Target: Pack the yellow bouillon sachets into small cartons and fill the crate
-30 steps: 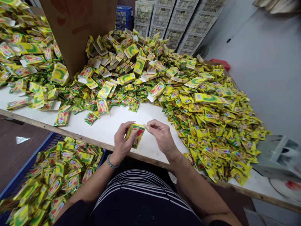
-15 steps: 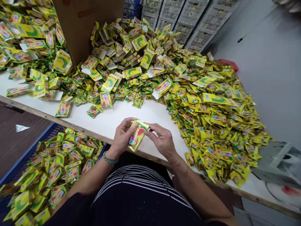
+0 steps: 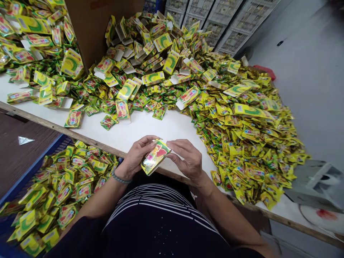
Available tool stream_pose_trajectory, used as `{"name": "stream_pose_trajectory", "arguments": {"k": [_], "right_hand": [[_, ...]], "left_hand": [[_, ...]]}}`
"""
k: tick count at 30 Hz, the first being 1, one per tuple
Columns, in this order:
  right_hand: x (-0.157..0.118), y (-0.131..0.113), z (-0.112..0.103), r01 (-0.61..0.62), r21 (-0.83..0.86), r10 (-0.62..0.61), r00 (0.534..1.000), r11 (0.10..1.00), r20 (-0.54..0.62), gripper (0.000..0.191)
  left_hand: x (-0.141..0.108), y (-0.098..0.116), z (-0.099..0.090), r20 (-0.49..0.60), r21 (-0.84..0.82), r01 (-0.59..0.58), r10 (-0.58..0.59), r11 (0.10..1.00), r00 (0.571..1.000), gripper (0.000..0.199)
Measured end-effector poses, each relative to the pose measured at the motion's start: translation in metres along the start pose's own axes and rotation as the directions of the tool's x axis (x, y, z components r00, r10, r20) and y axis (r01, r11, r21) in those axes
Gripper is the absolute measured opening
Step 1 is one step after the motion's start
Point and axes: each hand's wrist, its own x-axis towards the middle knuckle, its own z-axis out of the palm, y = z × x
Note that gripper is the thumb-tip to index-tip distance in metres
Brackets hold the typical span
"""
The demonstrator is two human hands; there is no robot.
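A small yellow and green printed carton (image 3: 154, 158) with a red fruit picture is held over the table's front edge. My left hand (image 3: 136, 156) is closed around its left side, thumb on the printed face. At the carton's upper right end, my right hand (image 3: 186, 158) pinches with thumb and fingers; that end is partly hidden by them. Beyond my hands lie loose cartons, one of them a standing carton (image 3: 123, 109), and a small green sachet (image 3: 159, 113). To the right spreads a big heap of yellow sachets (image 3: 249, 143).
A blue crate (image 3: 29, 171) full of cartons stands below the table edge (image 3: 88, 140) at left. A brown cardboard box (image 3: 88, 32) rises among heaped cartons. White crates (image 3: 236, 28) are stacked behind. A grey object (image 3: 317, 186) sits at the right.
The carton has tilted flatter and moved slightly left and down in my left hand. My right fingers have straightened along its end. The whole view has shifted a little.
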Motion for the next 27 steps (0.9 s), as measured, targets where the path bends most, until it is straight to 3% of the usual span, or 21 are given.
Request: {"name": "stream_pose_trajectory", "arguments": {"k": [2,4,7,10,12,14,18,21,27], "right_hand": [[-0.002,0.000,-0.002,0.061,-0.058,-0.061,0.998,0.996,0.008,0.025],[-0.003,-0.002,-0.004,0.028,-0.043,-0.027,0.999,0.999,0.021,0.023],[0.000,-0.005,-0.011,-0.245,0.153,0.230,0.967,0.957,0.108,0.021],[0.008,0.000,-0.023,-0.579,0.352,0.471,0.810,0.736,0.349,0.020],[0.012,0.007,-0.030,-0.712,0.415,0.500,0.697,0.567,0.514,0.018],[0.014,0.014,-0.032,-0.777,0.458,0.480,0.628,0.432,0.613,0.018],[0.008,0.020,-0.024,-0.791,0.537,0.528,0.602,0.293,0.599,0.021],[0.001,0.017,-0.017,-0.783,0.554,0.584,0.600,0.285,0.547,0.022],[-0.002,0.014,-0.019,-0.796,0.562,0.573,0.575,0.227,0.584,0.025]], "left_hand": [[0.000,0.000,0.000,-0.005,-0.004,0.044,-0.044,0.999,0.999,0.035],[0.000,-0.002,-0.001,-0.011,0.008,0.056,-0.056,0.998,0.998,0.034],[0.001,-0.006,-0.003,-0.001,0.108,-0.024,0.025,0.994,1.000,0.034],[0.000,-0.008,-0.007,0.057,0.332,-0.178,0.169,0.926,0.984,0.032],[-0.002,-0.009,-0.008,0.104,0.446,-0.242,0.218,0.862,0.970,0.032],[-0.003,-0.009,-0.007,0.122,0.482,-0.271,0.242,0.833,0.963,0.032],[-0.003,-0.012,-0.005,0.094,0.452,-0.272,0.257,0.850,0.962,0.031],[-0.002,-0.015,-0.006,0.088,0.421,-0.256,0.242,0.870,0.966,0.030],[-0.002,-0.016,-0.004,0.059,0.381,-0.224,0.218,0.897,0.974,0.030]]}}
